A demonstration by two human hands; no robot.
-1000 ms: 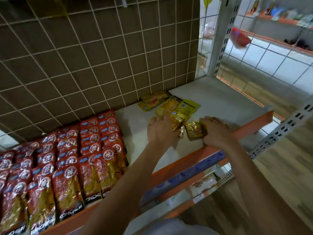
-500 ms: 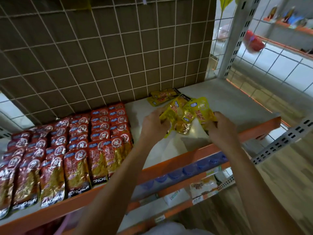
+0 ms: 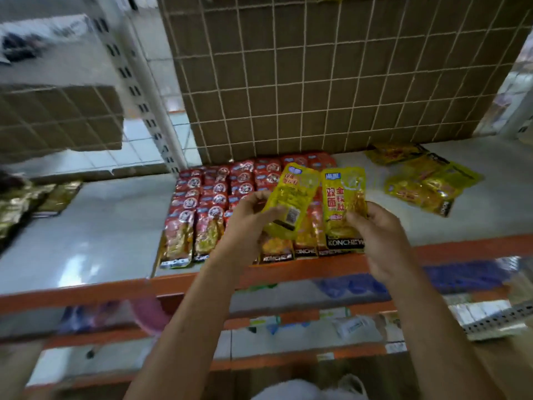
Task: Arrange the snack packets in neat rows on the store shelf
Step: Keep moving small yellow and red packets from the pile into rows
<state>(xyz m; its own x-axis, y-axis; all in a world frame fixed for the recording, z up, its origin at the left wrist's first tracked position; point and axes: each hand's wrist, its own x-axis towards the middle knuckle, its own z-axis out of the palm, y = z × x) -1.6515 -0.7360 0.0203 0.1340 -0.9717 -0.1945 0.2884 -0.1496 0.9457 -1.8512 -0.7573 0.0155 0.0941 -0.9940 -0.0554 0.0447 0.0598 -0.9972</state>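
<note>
Packets [image 3: 343, 203] pinched, one per hand.
Your left hand [image 3: 248, 223] and right hand [image 3: 377, 235] grip low edges only; foil could slip and disturb the red rows [image 3: 219, 194].

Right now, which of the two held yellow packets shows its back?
The left-hand packet: a QR code shows, while the right-hand packet shows its printed front.

A white wire grid [image 3: 317, 81] stands at the back with brown cardboard [image 3: 291, 67] behind it. A white post [image 3: 144, 90] with slots stands on the left. The shelf board [image 3: 101, 226] is pale and shiny, with an orange front edge [image 3: 86, 294]
</note>
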